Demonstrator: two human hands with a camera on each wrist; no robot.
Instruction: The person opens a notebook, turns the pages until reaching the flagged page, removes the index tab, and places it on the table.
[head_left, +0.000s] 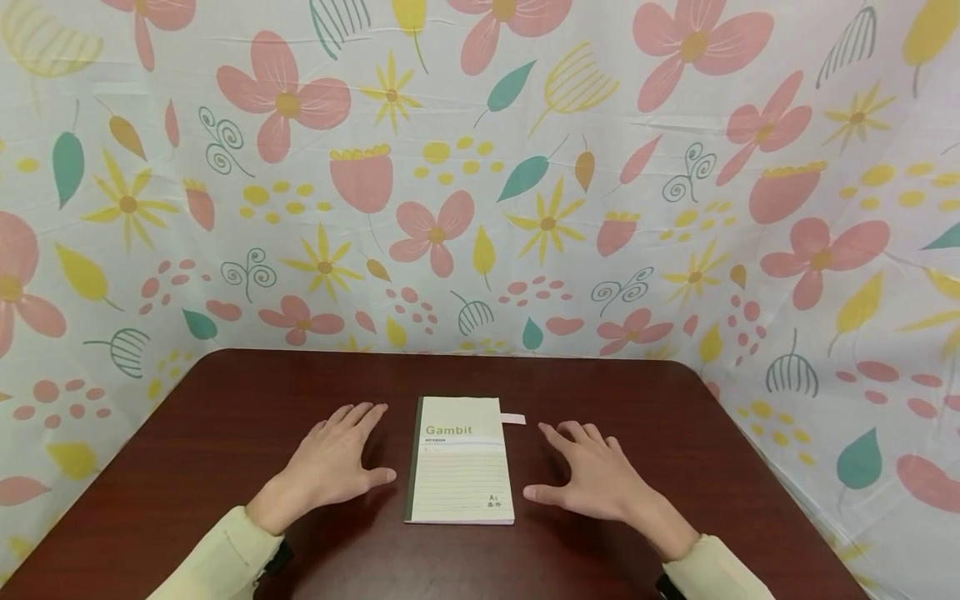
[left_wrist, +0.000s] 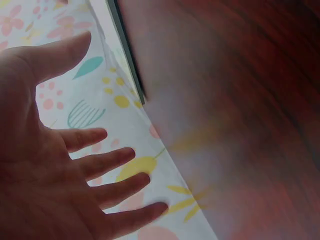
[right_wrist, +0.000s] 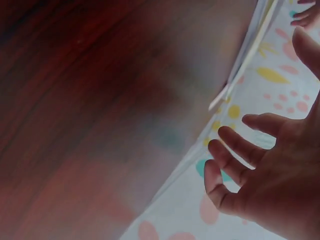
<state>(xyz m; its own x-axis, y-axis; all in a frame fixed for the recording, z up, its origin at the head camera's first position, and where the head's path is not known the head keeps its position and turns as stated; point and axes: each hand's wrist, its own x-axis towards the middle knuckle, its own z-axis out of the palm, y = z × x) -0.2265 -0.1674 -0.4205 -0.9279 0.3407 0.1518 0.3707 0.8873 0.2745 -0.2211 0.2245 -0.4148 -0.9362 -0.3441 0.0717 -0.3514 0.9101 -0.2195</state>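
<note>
A notebook (head_left: 461,479) with "Gambit" printed on its cover lies closed on the table, its dark spine strip on the left. From its right edge near the top sticks out a small white paper tab (head_left: 513,419). My left hand (head_left: 330,461) is to the left of the notebook, fingers spread and apart from it. On the other side, my right hand (head_left: 600,475) is spread beside the right edge, also holding nothing. In the left wrist view the notebook's dark spine (left_wrist: 127,52) shows edge-on beyond the thumb. The right wrist view shows the tab (right_wrist: 218,97) past the fingertips.
The dark reddish-brown table (head_left: 360,558) has a glossy top with rounded far corners. Behind it and along its sides hangs a white cloth (head_left: 465,325) printed with flowers and leaves. Light sleeves (head_left: 225,554) cover both forearms, with a dark band at each wrist.
</note>
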